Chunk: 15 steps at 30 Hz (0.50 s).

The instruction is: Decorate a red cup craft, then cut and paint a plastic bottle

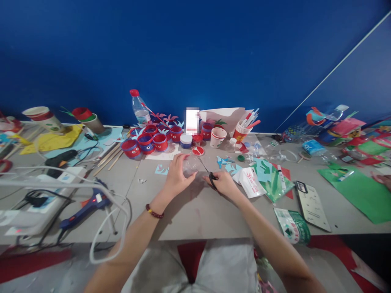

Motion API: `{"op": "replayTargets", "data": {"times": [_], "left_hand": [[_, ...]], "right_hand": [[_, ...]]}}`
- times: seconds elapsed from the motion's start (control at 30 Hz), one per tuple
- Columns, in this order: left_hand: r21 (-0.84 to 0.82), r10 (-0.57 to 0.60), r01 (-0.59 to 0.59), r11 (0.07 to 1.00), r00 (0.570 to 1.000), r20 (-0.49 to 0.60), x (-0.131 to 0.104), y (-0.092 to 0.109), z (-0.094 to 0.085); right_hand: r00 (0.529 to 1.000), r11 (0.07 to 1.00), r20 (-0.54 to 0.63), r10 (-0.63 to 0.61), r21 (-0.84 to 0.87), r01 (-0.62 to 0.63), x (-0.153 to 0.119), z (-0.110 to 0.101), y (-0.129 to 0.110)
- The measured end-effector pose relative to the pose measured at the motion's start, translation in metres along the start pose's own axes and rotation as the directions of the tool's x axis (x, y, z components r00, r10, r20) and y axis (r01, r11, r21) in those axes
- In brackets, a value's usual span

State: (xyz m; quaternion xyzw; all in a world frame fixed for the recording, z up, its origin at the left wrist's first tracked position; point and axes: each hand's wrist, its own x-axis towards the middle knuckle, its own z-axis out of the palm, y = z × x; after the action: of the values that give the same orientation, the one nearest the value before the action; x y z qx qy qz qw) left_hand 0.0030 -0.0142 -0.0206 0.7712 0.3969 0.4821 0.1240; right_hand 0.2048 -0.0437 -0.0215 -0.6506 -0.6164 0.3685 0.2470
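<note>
My left hand (pixel 177 176) holds a clear plastic piece (pixel 191 165) down on the grey table (pixel 195 211). My right hand (pixel 224 183) grips black-handled scissors (pixel 205 167), whose blades point up and left to the clear plastic. A dark bead bracelet (pixel 154 212) circles my left wrist. Just beyond the hands lie a red round lid (pixel 198 150) and light blue paper cut-outs (pixel 224 161).
Red and blue painted rings (pixel 146 142) stand in a cluster at the back, beside a water bottle (pixel 139 108), a paper cup (pixel 218 137) and a cup of pens (pixel 242 129). A blue glue gun (pixel 88 205) and cables lie left. Green paper (pixel 360 187) lies right.
</note>
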Motion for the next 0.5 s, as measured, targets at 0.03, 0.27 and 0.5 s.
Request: {"op": "replayTargets", "data": {"times": [0.03,0.27,0.5], "left_hand": [[-0.001,-0.003,0.003,1.000,1.000,-0.004,0.0000,-0.0001,0.0001],[0.017,-0.020,0.020,1.000,1.000,-0.009,0.0011,-0.0007,-0.0004],[-0.013,-0.093,0.093,0.996,0.995,-0.023,-0.0021,-0.0056,0.0009]], "right_hand": [[1.000,1.000,-0.002,0.000,-0.004,0.000,-0.0002,-0.0002,-0.0005],[1.000,0.999,0.013,0.027,-0.017,-0.026,-0.0012,-0.0023,-0.0027],[1.000,0.999,0.006,0.018,-0.049,-0.018,0.0011,-0.0063,0.0010]]}}
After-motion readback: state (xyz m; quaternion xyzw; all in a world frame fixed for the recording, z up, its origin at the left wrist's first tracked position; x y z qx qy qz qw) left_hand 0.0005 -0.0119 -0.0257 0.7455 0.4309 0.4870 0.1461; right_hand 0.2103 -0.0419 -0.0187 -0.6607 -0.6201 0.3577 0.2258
